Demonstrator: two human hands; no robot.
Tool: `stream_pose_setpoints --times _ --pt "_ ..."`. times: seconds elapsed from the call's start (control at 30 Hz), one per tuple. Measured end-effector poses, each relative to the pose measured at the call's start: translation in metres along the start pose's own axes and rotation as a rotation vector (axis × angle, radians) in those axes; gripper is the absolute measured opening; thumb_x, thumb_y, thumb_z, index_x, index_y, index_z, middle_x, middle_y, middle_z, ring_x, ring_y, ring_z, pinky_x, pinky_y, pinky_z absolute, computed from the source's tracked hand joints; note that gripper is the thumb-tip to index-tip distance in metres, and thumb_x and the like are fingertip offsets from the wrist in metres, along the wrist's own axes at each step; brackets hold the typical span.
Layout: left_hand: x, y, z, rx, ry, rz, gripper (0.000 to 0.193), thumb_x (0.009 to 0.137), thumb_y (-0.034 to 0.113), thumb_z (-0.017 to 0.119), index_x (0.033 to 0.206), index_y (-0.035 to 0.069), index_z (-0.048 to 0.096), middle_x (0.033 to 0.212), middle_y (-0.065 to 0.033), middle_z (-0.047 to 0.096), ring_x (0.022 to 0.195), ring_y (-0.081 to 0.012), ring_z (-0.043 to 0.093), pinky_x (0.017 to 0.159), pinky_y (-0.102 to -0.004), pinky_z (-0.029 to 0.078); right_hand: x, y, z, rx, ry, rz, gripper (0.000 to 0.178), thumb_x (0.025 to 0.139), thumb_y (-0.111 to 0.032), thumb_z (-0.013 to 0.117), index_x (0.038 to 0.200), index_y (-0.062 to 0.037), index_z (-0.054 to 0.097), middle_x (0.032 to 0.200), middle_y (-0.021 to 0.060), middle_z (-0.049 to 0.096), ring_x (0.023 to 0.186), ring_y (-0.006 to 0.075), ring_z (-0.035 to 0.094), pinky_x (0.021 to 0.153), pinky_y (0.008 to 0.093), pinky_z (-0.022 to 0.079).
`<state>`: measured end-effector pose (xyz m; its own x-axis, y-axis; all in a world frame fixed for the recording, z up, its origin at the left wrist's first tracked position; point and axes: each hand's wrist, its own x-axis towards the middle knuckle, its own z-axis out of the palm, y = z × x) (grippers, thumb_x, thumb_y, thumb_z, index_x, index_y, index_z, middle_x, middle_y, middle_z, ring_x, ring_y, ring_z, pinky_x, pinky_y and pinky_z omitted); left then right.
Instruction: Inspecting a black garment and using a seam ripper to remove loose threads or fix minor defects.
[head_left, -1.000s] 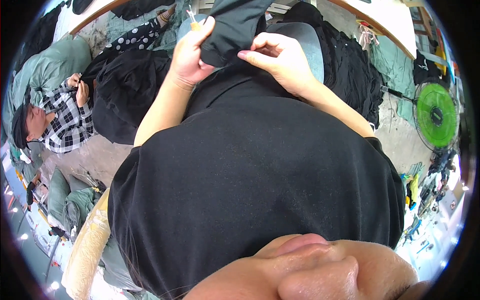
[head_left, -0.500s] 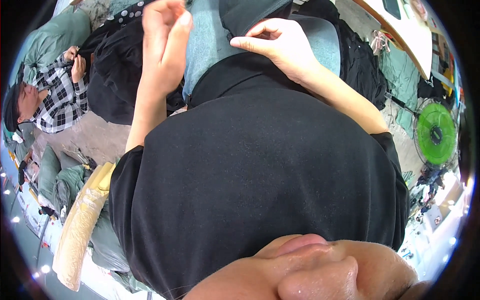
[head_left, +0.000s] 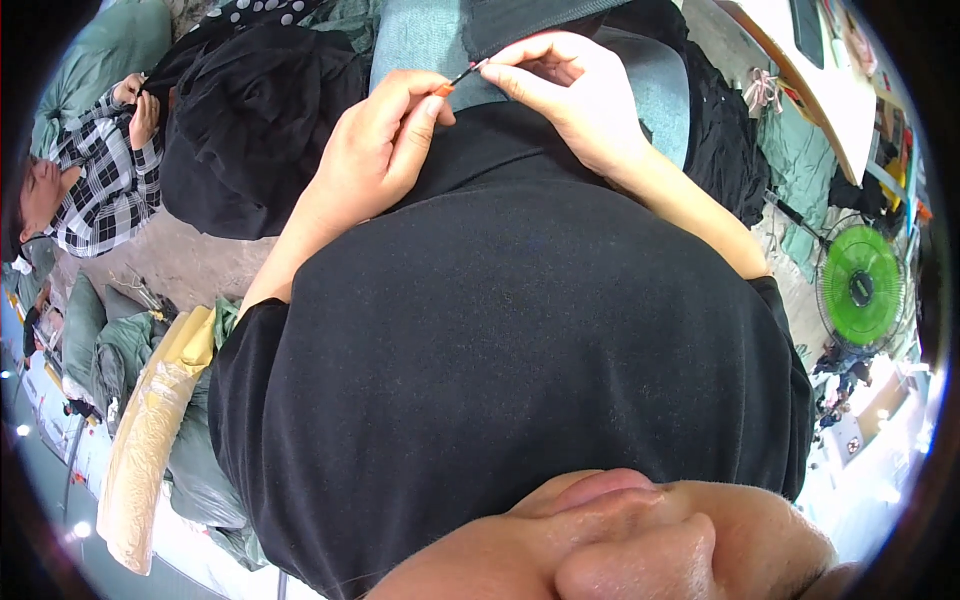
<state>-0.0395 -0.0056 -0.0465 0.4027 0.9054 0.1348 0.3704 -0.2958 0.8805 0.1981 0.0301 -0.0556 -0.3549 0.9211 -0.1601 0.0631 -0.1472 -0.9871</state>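
A small seam ripper (head_left: 462,76), with an orange handle and a thin dark shaft, is pinched between the thumb and forefinger of my left hand (head_left: 375,145). Its tip reaches the fingertips of my right hand (head_left: 580,95), whose thumb and forefinger are pressed together. Something tiny and pinkish shows at that meeting point; I cannot make out whether the right fingers grip it. Just beyond both hands, a black garment piece (head_left: 540,22) with a straight edge lies over my jeans (head_left: 415,45). Part of it is cut off by the upper border.
To the left, a person in a checked shirt (head_left: 100,210) handles dark cloth beside a black fabric heap (head_left: 260,130). A yellowish wrapped roll (head_left: 150,440) stands lower left. On the right are a green fan (head_left: 860,285) and a pale tabletop (head_left: 815,75) with a phone (head_left: 805,30).
My left hand has come down and right from its raised position, bringing the seam ripper to my right fingertips. My right hand has hardly moved. The black garment's edge lies higher and flatter.
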Motion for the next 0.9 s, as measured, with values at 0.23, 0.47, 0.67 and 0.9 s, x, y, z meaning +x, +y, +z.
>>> stream_pose_setpoints --times 0.23,0.47,0.67,0.9 --pt "0.009 -0.015 0.012 -0.334 0.071 -0.177 0.017 0.107 0.009 0.052 0.120 0.002 0.059 0.083 -0.0036 0.067 0.070 -0.0079 0.060 0.065 -0.0214 0.046 0.006 0.003 -0.001 0.144 0.128 0.066 0.020 0.092 -0.013 0.078 0.104 0.0009 0.068 0.102 0.0091 0.074 0.097 0.0130 0.070 0.091 0.0256 0.053" --pt "0.021 -0.014 0.015 -0.713 0.029 -0.282 0.020 0.109 0.014 0.050 0.122 0.002 0.059 0.084 -0.0012 0.065 0.062 -0.0021 0.047 0.059 -0.0188 0.038 0.009 0.010 -0.007 0.137 0.250 0.095 0.024 0.093 -0.017 0.078 0.107 0.0019 0.072 0.092 0.0067 0.074 0.088 0.0113 0.069 0.085 0.0236 0.052" --pt "0.025 -0.012 0.020 -0.396 -0.010 -0.203 0.019 0.104 0.010 0.056 0.120 0.001 0.060 0.087 -0.0038 0.069 0.066 -0.0112 0.063 0.063 -0.0234 0.049 0.007 0.016 -0.005 0.072 0.253 0.070 0.021 0.093 -0.016 0.079 0.104 0.0008 0.074 0.092 0.0045 0.073 0.087 0.0086 0.067 0.082 0.0216 0.051" --pt "0.020 -0.016 0.019 0.111 0.039 0.050 0.020 0.096 0.006 0.064 0.116 0.004 0.063 0.088 -0.0078 0.072 0.074 -0.0209 0.073 0.063 -0.0307 0.055 0.003 0.016 -0.005 -0.140 0.204 -0.016 0.024 0.087 -0.023 0.083 0.096 -0.0016 0.076 0.087 0.0058 0.074 0.081 0.0110 0.069 0.078 0.0261 0.055"
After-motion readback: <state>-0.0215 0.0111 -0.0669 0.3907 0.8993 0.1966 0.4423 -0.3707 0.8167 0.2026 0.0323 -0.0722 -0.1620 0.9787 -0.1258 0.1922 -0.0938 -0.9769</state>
